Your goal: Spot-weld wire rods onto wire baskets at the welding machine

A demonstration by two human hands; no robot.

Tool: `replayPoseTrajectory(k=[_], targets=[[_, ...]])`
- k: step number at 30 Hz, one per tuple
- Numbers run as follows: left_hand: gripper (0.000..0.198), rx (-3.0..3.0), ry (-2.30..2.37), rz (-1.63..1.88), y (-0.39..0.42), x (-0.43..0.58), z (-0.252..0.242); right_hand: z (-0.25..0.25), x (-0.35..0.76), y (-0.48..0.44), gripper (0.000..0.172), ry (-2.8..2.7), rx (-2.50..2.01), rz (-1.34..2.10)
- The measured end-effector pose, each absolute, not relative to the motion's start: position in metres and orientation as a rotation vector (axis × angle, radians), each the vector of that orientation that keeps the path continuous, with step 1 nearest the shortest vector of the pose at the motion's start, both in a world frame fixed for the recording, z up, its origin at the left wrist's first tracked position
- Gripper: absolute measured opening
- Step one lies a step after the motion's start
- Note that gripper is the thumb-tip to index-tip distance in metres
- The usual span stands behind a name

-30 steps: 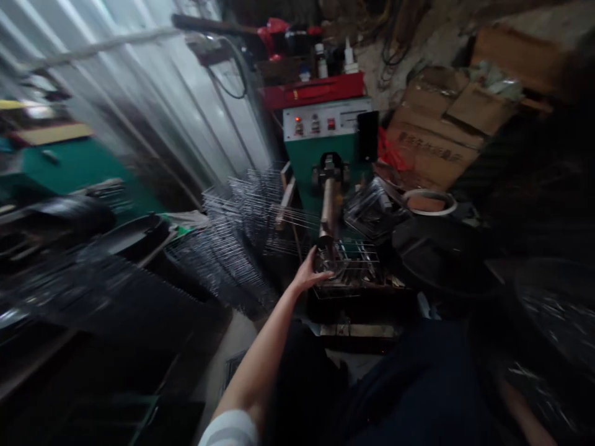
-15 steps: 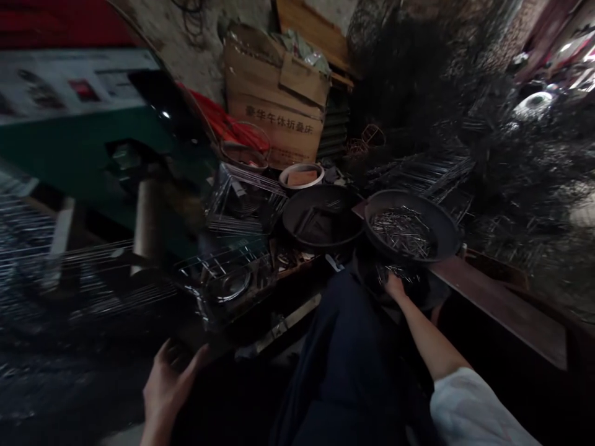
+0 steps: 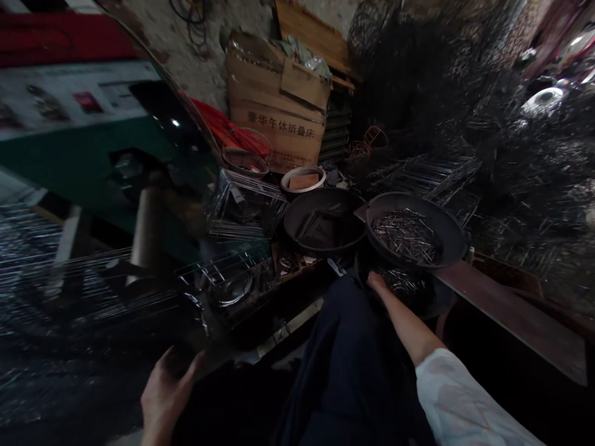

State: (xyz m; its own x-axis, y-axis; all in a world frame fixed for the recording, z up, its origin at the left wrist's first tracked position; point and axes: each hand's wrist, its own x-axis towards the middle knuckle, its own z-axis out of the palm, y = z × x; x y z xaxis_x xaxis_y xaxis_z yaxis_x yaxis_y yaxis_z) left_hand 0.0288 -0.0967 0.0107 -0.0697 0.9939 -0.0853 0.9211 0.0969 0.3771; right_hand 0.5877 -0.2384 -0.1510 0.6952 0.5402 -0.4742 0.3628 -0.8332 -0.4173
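Observation:
My left hand (image 3: pixel 165 393) is low in the view, thumb and fingers curved round the dark end of a wire frame part (image 3: pixel 218 282) that lies in front of the green machine (image 3: pixel 93 155); what it grips is too dark to name. My right hand (image 3: pixel 379 284) reaches into a low black pan of short metal pins (image 3: pixel 404 285) under a higher black basin of pins (image 3: pixel 413 235). Its fingers are hidden among the pins. My dark trousers (image 3: pixel 353 365) fill the middle.
A second black basin (image 3: pixel 323 223) sits left of the pin basin, with a small white-rimmed bowl (image 3: pixel 302 179) behind. Cardboard boxes (image 3: pixel 279 105) stand at the back. Heaps of wire racks (image 3: pixel 465 167) fill the right side. A wooden board (image 3: pixel 511 316) runs along the right.
A second ago I faced the machine with my left hand on its roller. The view has swung right; my right hand has gone deeper into the low pan. The left hand holds its place.

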Motion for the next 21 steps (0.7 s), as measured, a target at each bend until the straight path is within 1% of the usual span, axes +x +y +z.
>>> replayPoseTrajectory(k=[4,11,17,21], targets=[[0.095,1.909,2.066,0.319,-0.094,0.028,0.009,-0.149,0.599,-0.269,0.027,-0.782,-2.529,0.912],[0.084,1.914,2.070,0.296,-0.091,0.017,-0.001,-0.138,0.609,-0.305,0.021,-0.718,-2.323,0.783],[0.084,1.970,2.033,0.379,-0.086,0.010,-0.020,-0.126,0.599,-0.309,0.028,-0.535,-2.161,0.644],[0.081,1.954,1.907,0.607,-0.096,0.011,-0.028,-0.114,0.579,-0.315,0.030,-0.485,-2.062,0.595]])
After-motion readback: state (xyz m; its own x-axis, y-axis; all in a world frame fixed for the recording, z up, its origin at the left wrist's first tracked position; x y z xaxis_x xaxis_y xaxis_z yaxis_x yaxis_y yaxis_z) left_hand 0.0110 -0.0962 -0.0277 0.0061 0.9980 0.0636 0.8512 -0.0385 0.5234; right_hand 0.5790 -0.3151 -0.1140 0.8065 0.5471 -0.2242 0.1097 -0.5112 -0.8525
